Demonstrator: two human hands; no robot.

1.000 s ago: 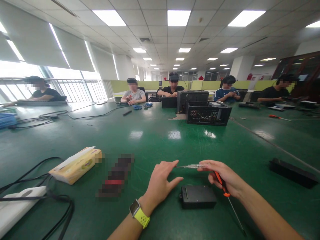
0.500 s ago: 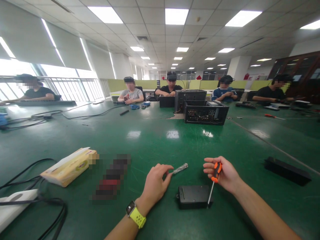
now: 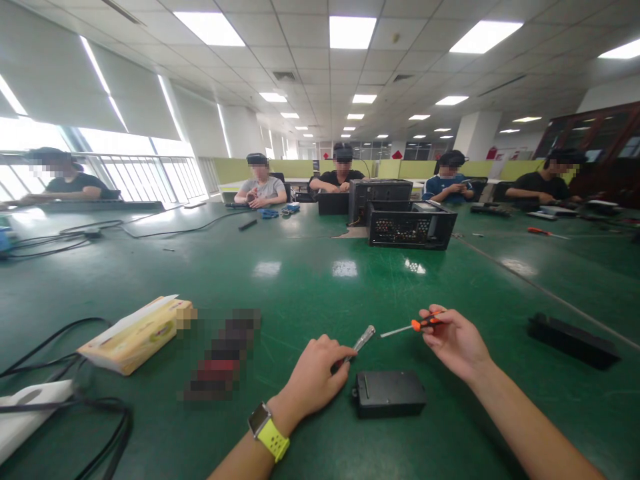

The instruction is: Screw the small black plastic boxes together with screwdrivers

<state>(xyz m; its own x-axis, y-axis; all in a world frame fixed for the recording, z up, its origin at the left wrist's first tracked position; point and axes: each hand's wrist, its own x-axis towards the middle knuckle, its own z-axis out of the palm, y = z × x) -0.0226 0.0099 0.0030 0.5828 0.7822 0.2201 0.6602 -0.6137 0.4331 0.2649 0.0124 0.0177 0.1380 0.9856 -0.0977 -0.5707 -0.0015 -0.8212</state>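
In my right hand (image 3: 457, 339) is an orange-and-black screwdriver (image 3: 431, 321), pinched by its handle, its metal shaft pointing left above the table. My left hand (image 3: 320, 373) rests low on the table with thumb and index finger closed on a small screwdriver with a clear handle (image 3: 365, 339). The fingers cover the other end of that tool. Between the two hands, a little nearer to me, a black rectangular plastic box (image 3: 390, 395) lies flat on the table, touched by neither hand.
A tissue pack (image 3: 135, 333), a blurred dark item (image 3: 223, 357) and a white power strip (image 3: 33, 413) with black cables lie at left. Another black box (image 3: 573, 340) is at right. Computer cases (image 3: 413, 223) stand farther back on the green table (image 3: 300, 293). Several people sit around it.
My right hand has lifted the orange-and-black screwdriver off the black box and swung its tip up to the left. My left hand has dropped slightly, and the clear-handled screwdriver points more steeply away.
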